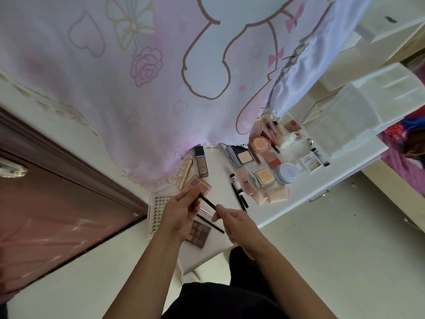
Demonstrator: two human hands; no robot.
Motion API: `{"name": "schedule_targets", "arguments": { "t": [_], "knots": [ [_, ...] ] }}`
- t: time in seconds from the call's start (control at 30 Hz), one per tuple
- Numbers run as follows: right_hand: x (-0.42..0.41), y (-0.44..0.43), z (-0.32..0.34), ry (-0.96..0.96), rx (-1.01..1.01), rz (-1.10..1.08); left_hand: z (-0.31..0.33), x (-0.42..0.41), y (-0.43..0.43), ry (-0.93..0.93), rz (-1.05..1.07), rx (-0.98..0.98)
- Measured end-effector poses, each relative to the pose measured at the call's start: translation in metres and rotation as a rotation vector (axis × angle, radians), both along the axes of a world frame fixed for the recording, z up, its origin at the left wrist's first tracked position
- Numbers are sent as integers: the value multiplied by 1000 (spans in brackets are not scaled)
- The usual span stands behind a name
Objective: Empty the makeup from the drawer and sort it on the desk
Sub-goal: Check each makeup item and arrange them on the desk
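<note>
Since the slim black makeup pencil [208,202] is gripped at both ends, the step in hand appears to be placing it, or checking it before placing it, among the sorted items on the white desk [218,166]. The left hand [178,215] has its fingers curled round the far end of the pencil. The right hand [236,223] pinches the near end between thumb and forefinger, with its other fingers folded in. The pencil hangs in the air just beyond the brown eyeshadow palette of square pans [200,234], tilted and touching nothing but the two hands.

To do this well, I would let one hand release first, so the pencil is not twisted between two grips, then lower it flat beside its like. A second thin black pencil [218,229] lies at the palette's far-right edge. Laying the held one parallel to it, just beside, would keep the pencils as one group. It is round and will probably roll, so it should be set down gently rather than dropped. More black liners with white bands [236,187] lie farther right of the palette — another fair home. To the palette's left sits a white tray of false lashes [158,210], best kept clear of.

The pencil itself is thin, straight, matte black and plain — whether it has a cap I cannot tell.
</note>
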State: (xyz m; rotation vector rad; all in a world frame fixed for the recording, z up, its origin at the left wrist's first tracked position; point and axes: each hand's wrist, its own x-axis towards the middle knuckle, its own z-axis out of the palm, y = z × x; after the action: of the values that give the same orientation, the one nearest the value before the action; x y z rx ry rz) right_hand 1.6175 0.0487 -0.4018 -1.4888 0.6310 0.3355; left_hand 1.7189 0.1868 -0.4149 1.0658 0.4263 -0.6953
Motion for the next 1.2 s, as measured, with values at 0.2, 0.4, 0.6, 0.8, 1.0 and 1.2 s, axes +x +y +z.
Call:
{"name": "schedule_targets", "arguments": {
  "t": [0.2,0.4,0.6,0.8,1.0,1.2],
  "knots": [
    [-2,2,4,-246,-518,5,12,-3,-6,78,129,0],
    [0,7,25,-131,-279,-48,20,9,3,149,293,-96],
    [-23,-16,37,-1,-20,-134,33,61,56,72,481,-41],
    [-11,8,35,-87,127,-148,35,32,37,128,420,-113],
    [-11,15,33,-105,94,-136,24,-1,27,229,396,-182],
    [-11,9,26,-95,94,-379,20,-18,24,217,257,-168]
  ]
}}
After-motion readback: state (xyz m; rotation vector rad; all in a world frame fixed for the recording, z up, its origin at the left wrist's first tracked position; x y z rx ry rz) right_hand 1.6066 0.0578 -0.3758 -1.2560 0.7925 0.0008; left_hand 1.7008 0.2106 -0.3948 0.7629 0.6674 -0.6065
